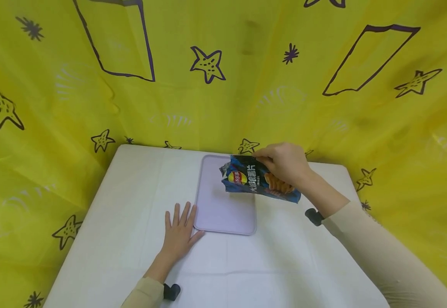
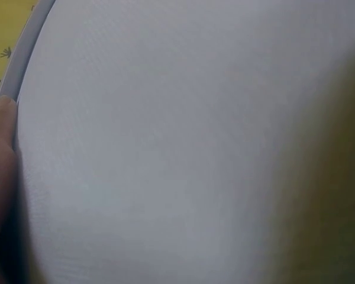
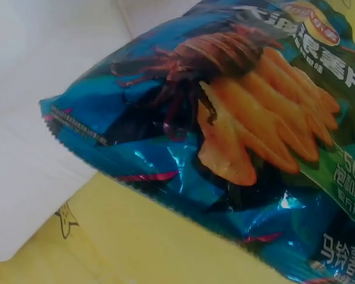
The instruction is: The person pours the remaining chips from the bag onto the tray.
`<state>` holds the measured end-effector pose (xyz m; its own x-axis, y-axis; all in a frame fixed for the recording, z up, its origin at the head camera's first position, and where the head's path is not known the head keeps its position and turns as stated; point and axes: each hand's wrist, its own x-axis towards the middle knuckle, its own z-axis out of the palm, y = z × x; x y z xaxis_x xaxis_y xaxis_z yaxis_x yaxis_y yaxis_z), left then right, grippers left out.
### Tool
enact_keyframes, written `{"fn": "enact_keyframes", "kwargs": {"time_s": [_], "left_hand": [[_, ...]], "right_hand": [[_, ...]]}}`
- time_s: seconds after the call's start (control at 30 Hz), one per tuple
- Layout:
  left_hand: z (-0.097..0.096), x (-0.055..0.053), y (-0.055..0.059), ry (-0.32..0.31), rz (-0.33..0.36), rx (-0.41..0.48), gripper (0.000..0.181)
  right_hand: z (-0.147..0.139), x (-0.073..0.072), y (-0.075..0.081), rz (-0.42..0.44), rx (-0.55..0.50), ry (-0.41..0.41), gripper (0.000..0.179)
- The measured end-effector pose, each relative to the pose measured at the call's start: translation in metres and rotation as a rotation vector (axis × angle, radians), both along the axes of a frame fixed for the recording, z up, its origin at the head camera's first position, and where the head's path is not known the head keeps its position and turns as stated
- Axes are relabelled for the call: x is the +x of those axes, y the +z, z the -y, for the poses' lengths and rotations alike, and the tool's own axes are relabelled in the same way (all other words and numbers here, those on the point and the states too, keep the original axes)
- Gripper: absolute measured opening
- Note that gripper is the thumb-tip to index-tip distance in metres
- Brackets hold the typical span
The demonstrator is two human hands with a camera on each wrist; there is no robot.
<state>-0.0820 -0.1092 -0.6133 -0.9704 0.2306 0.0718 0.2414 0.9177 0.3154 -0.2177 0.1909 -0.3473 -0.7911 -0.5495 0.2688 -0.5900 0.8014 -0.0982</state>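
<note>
My right hand (image 1: 285, 162) pinches a blue and black potato chip bag (image 1: 259, 179) by its upper edge, holding it tilted above the tray. The bag's left end looks torn open, with a bit of silvery lining showing. In the right wrist view the chip bag (image 3: 165, 124) fills much of the picture, printed with wavy chips; the hand is out of that view. Below lies a pale lavender tray (image 1: 223, 216). Flat on the table with fingers spread, my left hand (image 1: 179, 235) touches the tray's lower left corner. A fingertip (image 2: 5, 106) meets a greyish rim in the left wrist view.
A white-covered table (image 1: 142, 184) carries the tray. Behind and beside it hangs a yellow curtain (image 1: 177, 102) with starfish drawings. Black wrist mounts (image 1: 172, 292) show at both sleeves. No contents are visible on the tray's exposed part.
</note>
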Motion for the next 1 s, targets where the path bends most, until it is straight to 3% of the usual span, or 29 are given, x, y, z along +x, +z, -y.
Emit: {"fn": "enact_keyframes", "kwargs": {"time_s": [0.5,1.0], "left_hand": [[0.0004,-0.0022,-0.0011,0.001,-0.042,0.002,0.087],[-0.0005,-0.0012,0.0027,0.006,0.005,-0.007,0.087]], "right_hand": [[0.0001,-0.0028,0.0024,0.004,0.008,-0.001,0.015],[0.0003,-0.0021,0.0012,-0.003,0.019,0.049,0.016]]}}
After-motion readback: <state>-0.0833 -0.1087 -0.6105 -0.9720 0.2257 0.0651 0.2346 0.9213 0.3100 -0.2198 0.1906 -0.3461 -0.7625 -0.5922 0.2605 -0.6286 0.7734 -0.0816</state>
